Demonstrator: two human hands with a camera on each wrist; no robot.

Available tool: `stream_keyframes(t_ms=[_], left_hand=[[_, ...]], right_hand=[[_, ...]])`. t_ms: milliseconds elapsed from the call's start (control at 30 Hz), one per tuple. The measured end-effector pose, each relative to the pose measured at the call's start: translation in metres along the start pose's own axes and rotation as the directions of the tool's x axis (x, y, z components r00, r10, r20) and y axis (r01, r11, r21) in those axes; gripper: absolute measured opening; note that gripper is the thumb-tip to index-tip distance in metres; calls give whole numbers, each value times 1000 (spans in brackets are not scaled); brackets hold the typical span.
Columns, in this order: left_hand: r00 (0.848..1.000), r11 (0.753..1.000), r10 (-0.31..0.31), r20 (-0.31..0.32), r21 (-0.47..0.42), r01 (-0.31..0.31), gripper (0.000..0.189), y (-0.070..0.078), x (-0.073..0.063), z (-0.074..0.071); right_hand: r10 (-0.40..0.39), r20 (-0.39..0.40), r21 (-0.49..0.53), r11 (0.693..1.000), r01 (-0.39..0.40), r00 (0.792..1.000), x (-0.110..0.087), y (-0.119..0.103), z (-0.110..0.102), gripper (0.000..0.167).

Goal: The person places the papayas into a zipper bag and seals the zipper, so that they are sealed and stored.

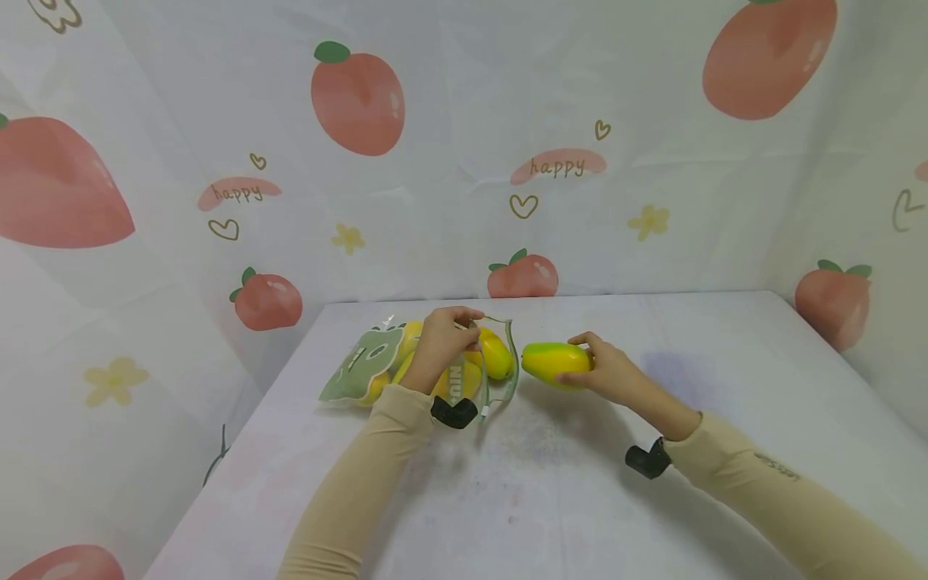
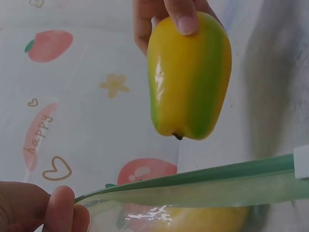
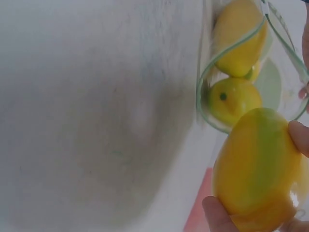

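Note:
On the left of the table lies a clear and green zip bag (image 1: 348, 374), its mouth gaping toward the right. My left hand (image 1: 444, 342) pinches the bag's far rim between thumb and fingers, beside the green zip strip (image 2: 212, 181). Inside the bag are several yellow fruits (image 1: 495, 354), two of them near the opening in the right wrist view. My right hand (image 1: 612, 374) grips a glossy yellow-green fruit (image 1: 547, 362), shaped like a papaya, by its right end. That fruit is held just outside the bag mouth, its dark stem tip (image 2: 178, 137) facing the bag.
A white zip slider (image 2: 301, 162) sits at one end of the bag's strip. The white table (image 1: 507, 499) reaches back to a fruit-printed cloth (image 1: 449, 225). Black wrist devices (image 1: 454, 412) hang below both sleeves.

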State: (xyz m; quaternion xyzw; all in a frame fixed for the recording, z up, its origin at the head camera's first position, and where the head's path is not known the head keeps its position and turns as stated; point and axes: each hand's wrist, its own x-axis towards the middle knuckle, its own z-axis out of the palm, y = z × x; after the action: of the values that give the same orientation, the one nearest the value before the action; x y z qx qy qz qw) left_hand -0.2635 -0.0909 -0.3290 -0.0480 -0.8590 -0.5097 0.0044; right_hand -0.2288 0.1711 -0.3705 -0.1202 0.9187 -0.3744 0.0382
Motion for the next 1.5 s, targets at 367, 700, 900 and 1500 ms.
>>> stream_keyframes(t_ms=[367, 700, 900, 1500], left_hand=[[1000, 1000, 19, -5, 7, -19, 27, -2, 0, 0], [1000, 1000, 19, -10, 9, -19, 26, 0, 0, 0], [1000, 1000, 23, -14, 18, -23, 25, 0, -1, 1], [999, 999, 38, -9, 6, -38, 26, 0, -2, 1]], right_hand=[[-12, 39, 20, 1000, 12, 999, 4, -5, 17, 64], [-27, 42, -6, 1000, 27, 999, 6, -11, 25, 65], [-13, 45, -13, 1000, 14, 999, 11, -10, 32, 67], [5, -7, 22, 1000, -4, 1000, 30, -25, 53, 65]])
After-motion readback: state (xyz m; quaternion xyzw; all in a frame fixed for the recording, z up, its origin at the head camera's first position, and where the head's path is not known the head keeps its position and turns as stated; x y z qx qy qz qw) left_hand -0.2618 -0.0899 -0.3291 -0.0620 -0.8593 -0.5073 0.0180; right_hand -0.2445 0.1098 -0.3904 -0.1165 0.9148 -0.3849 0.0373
